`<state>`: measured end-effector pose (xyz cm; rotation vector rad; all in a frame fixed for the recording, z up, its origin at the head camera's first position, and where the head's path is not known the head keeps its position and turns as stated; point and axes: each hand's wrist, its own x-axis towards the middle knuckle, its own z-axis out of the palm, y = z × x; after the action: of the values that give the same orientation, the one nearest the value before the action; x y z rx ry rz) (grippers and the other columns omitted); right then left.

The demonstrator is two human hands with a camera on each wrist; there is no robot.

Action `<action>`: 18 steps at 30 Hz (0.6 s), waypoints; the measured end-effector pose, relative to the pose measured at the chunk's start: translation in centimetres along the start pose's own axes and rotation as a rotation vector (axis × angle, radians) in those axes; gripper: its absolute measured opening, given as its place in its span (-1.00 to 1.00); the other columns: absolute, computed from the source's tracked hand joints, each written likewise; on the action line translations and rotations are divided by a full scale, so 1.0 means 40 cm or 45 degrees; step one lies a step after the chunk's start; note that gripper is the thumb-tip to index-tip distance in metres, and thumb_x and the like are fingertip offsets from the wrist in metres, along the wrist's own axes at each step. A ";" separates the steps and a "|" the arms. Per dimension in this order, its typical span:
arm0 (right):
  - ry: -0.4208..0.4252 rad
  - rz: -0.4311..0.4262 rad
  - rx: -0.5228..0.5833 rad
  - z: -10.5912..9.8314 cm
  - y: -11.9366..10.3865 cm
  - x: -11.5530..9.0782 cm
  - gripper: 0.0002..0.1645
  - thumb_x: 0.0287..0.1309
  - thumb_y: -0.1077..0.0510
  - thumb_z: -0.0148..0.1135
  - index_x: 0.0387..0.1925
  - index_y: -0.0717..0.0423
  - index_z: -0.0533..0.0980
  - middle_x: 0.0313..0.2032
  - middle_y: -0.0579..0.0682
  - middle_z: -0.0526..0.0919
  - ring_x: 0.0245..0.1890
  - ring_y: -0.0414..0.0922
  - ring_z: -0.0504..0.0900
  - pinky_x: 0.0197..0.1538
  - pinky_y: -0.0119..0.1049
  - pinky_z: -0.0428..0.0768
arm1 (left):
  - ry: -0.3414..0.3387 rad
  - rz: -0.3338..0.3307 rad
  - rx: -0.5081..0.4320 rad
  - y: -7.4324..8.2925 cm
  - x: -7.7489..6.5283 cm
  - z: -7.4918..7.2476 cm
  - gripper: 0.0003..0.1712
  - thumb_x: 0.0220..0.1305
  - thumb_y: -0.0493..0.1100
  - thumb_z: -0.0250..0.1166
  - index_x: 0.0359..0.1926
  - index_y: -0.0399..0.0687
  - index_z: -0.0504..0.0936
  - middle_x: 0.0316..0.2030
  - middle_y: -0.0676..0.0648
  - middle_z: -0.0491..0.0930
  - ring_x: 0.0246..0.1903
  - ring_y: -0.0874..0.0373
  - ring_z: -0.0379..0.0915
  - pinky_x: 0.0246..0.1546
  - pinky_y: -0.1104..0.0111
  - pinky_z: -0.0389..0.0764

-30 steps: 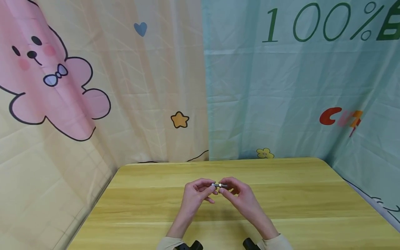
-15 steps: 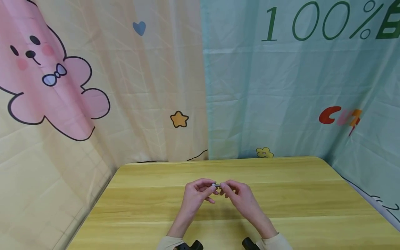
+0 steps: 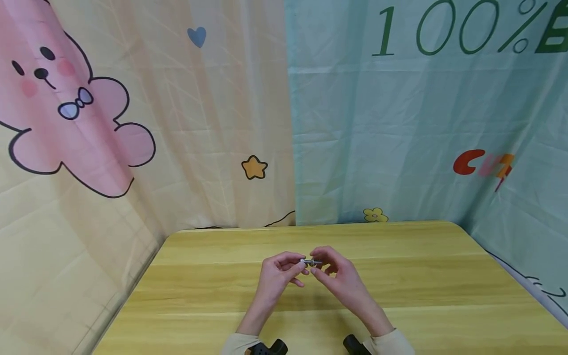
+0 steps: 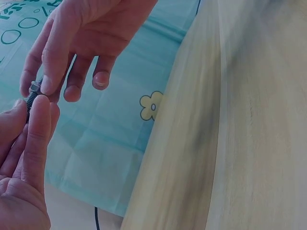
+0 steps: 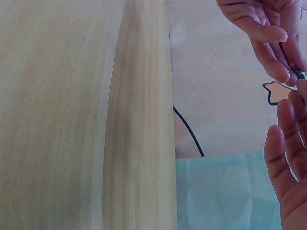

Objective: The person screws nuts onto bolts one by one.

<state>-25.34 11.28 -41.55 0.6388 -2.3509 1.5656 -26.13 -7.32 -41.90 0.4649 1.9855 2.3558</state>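
In the middle of the head view, above the table, a small metal bolt (image 3: 306, 262) lies about level between the two hands. My left hand (image 3: 279, 273) pinches its left end between thumb and fingers. A silver nut (image 4: 34, 87) sits partway along the threaded shank, and the shank's tip runs on past it. My right hand (image 3: 338, 273) has its thumb and index finger on either side of the nut, fingertips right at it in the left wrist view, with the other fingers spread behind. The right wrist view catches the bolt only at its right edge, mostly behind fingers.
The wooden table (image 3: 213, 301) stretches beneath both hands. Printed curtains hang behind it, a cream curtain (image 3: 222, 123) on the left and a teal curtain (image 3: 377, 123) on the right. Dark wrist devices (image 3: 277, 347) show at the cuffs.
Half a second ago my right thumb and fingers closed over the nut and hid it; now they have spread apart, and the nut and shank tip show again. The left hand keeps its pinch.
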 end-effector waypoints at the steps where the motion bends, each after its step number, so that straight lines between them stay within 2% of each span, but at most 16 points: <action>1: 0.000 -0.002 0.000 0.001 -0.001 0.001 -0.70 0.20 0.24 0.37 -0.05 -0.07 0.56 -0.20 -0.20 0.65 -0.21 -0.17 0.62 -0.26 -0.32 0.63 | -0.002 0.000 0.000 0.001 0.000 -0.001 -0.75 0.23 -0.33 0.38 -0.10 -0.42 0.65 -0.27 -0.29 0.69 -0.35 0.06 0.67 -0.48 0.32 0.73; 7: 0.004 0.009 0.003 0.001 0.003 0.003 -0.81 0.25 0.11 0.34 -0.11 -0.13 0.58 -0.22 -0.20 0.66 -0.22 -0.18 0.64 -0.27 -0.31 0.63 | -0.012 0.005 -0.004 0.003 0.003 -0.002 -0.74 0.24 -0.32 0.38 -0.09 -0.42 0.65 -0.27 -0.26 0.69 -0.34 0.06 0.67 -0.46 0.33 0.74; 11: 0.000 0.077 0.025 0.005 0.005 0.002 -0.85 0.28 0.03 0.30 -0.13 -0.10 0.59 -0.26 -0.16 0.66 -0.29 -0.17 0.64 -0.31 -0.33 0.62 | -0.015 0.006 0.000 0.005 0.000 -0.001 -0.75 0.24 -0.32 0.37 -0.10 -0.42 0.65 -0.28 -0.27 0.68 -0.34 0.06 0.67 -0.47 0.33 0.73; 18: 0.053 0.169 0.031 0.010 0.004 -0.001 -0.81 0.34 -0.07 0.22 -0.31 -0.10 0.61 -0.47 -0.08 0.59 -0.47 -0.09 0.55 -0.52 -0.35 0.53 | -0.042 0.007 0.023 0.007 -0.003 0.004 -0.75 0.24 -0.33 0.37 -0.11 -0.42 0.65 -0.21 -0.44 0.63 -0.33 0.04 0.67 -0.47 0.33 0.73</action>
<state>-25.36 10.98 -41.88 0.4588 -2.3902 1.6482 -25.95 -7.25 -41.63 0.5073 1.9955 2.3193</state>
